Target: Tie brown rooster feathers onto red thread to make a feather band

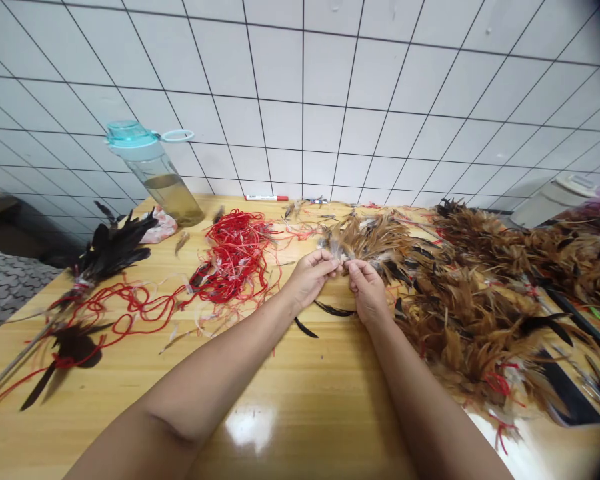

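Note:
My left hand (311, 279) and my right hand (367, 288) meet fingertip to fingertip above the middle of the table, thumbs and forefingers pinched. What sits between the fingertips is too small to make out. Just beyond them lies a pile of brown feathers (380, 239) with grey fluff at its near end. A slim black feather (334, 309) shows below the hands, and a second dark feather (306, 328) curves beside it; whether either is held I cannot tell. Left of my left hand is a tangled heap of red cord (236, 257).
A bottle with a turquoise lid (167, 190) stands at the back left, near black feathers (105, 250) on a stick. A red-and-white marker (266, 198) lies by the tiled wall. More brown feather bunches (470, 320), a dark phone-like slab (570, 390) and scissors (597, 387) are at right.

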A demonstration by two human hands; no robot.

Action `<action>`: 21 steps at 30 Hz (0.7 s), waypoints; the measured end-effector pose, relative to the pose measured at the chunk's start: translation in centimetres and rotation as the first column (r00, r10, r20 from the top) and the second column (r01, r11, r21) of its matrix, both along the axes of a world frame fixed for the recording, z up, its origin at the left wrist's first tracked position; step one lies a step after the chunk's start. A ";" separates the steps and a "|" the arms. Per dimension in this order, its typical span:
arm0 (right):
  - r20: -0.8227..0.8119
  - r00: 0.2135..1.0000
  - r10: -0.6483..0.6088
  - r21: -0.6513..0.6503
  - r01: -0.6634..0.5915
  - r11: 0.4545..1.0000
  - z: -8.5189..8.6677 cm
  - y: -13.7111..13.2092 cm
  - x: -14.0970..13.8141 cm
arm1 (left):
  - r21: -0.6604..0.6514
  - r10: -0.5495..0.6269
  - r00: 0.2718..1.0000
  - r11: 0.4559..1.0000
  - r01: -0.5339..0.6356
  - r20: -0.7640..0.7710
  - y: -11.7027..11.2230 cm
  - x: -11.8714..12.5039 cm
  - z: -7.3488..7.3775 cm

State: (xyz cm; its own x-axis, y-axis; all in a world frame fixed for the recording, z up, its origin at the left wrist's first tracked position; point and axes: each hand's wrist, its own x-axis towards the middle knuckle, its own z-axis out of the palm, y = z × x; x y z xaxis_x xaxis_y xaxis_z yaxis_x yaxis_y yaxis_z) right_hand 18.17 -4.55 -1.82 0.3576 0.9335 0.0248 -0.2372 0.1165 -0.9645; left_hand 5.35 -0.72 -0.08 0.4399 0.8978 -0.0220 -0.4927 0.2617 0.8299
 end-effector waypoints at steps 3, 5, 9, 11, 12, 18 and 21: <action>0.027 1.000 0.016 -0.009 -0.016 1.000 -0.1 0.0 -0.1 | -0.033 -0.054 0.998 0.998 0.055 0.035 0.0 -0.2 0.1; -0.010 1.000 0.013 -0.019 -0.014 1.000 0.0 0.0 0.0 | -0.024 -0.093 0.996 0.995 0.093 0.018 -0.1 -0.3 0.2; -0.082 0.996 0.039 -0.012 -0.040 0.999 0.1 0.0 0.2 | 0.036 -0.170 0.984 0.984 0.172 -0.052 -0.4 -0.3 0.2; -0.082 0.993 0.082 0.011 -0.082 0.997 0.0 0.0 0.3 | 0.060 -0.196 0.976 0.978 0.202 -0.093 -0.4 -0.2 0.0; -0.081 0.992 0.097 0.020 -0.096 0.995 -0.2 0.0 0.4 | 0.066 -0.201 0.973 0.976 0.209 -0.114 -0.4 -0.2 -0.1; -0.076 0.997 -0.006 -0.002 0.006 1.000 -0.7 0.5 0.8 | 0.023 -0.194 0.969 0.980 0.199 -0.151 0.0 -0.3 -0.5; -0.073 0.996 -0.045 -0.006 0.045 0.999 -0.6 0.6 1.0 | -0.003 -0.163 0.979 0.987 0.163 -0.120 0.6 -0.8 -0.4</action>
